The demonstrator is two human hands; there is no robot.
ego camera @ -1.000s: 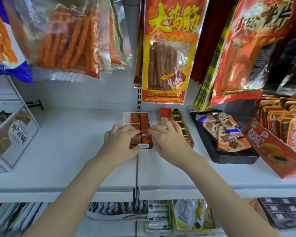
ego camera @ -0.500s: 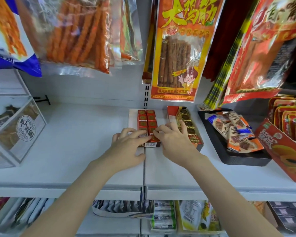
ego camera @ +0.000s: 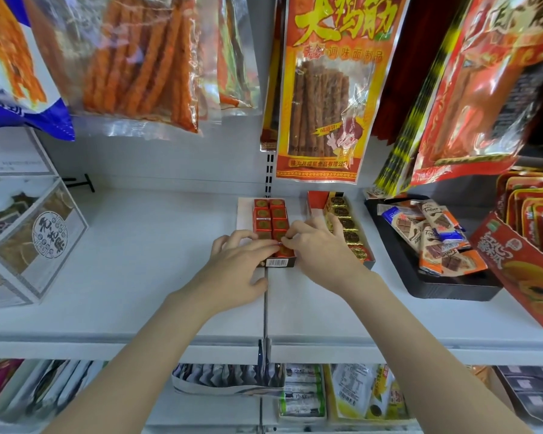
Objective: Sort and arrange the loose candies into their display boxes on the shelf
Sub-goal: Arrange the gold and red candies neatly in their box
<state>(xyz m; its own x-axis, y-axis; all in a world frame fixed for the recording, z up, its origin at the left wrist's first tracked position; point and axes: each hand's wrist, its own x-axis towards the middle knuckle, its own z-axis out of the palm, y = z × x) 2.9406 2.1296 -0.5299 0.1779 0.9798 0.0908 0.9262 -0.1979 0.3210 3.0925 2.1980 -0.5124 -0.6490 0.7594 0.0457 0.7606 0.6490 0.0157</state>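
Red candies (ego camera: pixel 270 216) | both hands pinch front piece | gold candy box (ego camera: pixel 348 227) beside | black tray (ego camera: pixel 420 277) right

Head view, angled down, near shelf (ego camera: pixel 138 261)
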